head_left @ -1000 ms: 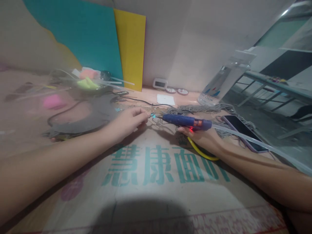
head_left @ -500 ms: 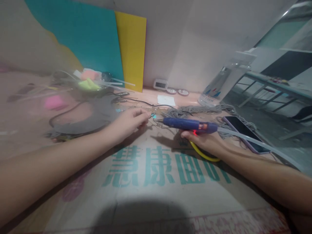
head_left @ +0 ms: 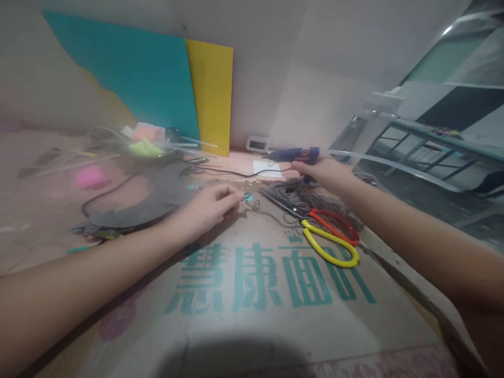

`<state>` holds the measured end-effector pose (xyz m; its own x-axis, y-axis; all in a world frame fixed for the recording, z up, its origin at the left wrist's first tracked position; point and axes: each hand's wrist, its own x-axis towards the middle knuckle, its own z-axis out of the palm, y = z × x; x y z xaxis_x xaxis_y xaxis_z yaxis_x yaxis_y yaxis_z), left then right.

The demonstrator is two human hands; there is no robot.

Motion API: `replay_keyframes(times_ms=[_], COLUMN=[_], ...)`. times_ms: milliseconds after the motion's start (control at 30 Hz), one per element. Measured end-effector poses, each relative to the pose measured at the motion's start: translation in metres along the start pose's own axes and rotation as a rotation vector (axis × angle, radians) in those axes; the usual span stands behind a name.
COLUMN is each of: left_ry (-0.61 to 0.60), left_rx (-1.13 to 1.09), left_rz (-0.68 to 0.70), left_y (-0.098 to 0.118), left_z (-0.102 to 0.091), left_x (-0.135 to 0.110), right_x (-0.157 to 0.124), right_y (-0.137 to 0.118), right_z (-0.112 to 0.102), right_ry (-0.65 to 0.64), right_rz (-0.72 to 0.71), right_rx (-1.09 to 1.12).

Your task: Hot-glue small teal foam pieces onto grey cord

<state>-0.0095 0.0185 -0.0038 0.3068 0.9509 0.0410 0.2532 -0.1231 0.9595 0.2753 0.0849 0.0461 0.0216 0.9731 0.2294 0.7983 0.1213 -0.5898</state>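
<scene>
My left hand (head_left: pixel 214 202) rests on the cardboard sheet (head_left: pixel 252 310), its fingers pinched on a small teal piece (head_left: pixel 247 197) with thin grey string trailing from it. My right hand (head_left: pixel 321 169) is stretched far back toward the wall, closed round a blue glue gun (head_left: pixel 293 154) with a clear glue stick (head_left: pixel 394 164) sticking out behind it. The gun's nozzle points left, above a white card (head_left: pixel 268 167).
Scissors with red and yellow handles (head_left: pixel 328 239) lie on a heap of grey string (head_left: pixel 299 194). Teal (head_left: pixel 134 79) and yellow (head_left: pixel 212 94) sheets lean on the wall. A black cable, coloured scraps and a small white device (head_left: pixel 258 143) sit at the back.
My right hand has carried the glue gun away from the teal piece, back and up toward the wall. That uncovered the scissors. My left hand has stayed in place.
</scene>
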Motion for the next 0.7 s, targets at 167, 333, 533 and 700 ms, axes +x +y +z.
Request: replay_keyframes(times_ms=[167,333,533,700], left_ry=[-0.013,-0.024,-0.026,-0.033], left_rx=[0.006,-0.007,-0.001,-0.008], left_rz=[-0.026,-0.006,-0.026,-0.036], left_y=[-0.003,-0.007,-0.006,-0.009], left_z=[-0.001,0.000,0.001,0.000], left_x=[0.002,0.004,0.004,0.003], right_x=[0.041,0.058,0.074,0.083], right_y=[0.015,0.017,0.015,0.003], right_z=[0.020,0.035,0.050,0.064], right_ry=[-0.076,-0.121,-0.171,-0.142], right_rz=[0.059,0.048,0.041,-0.003], right_rx=[0.042,0.094,0.084,0.032])
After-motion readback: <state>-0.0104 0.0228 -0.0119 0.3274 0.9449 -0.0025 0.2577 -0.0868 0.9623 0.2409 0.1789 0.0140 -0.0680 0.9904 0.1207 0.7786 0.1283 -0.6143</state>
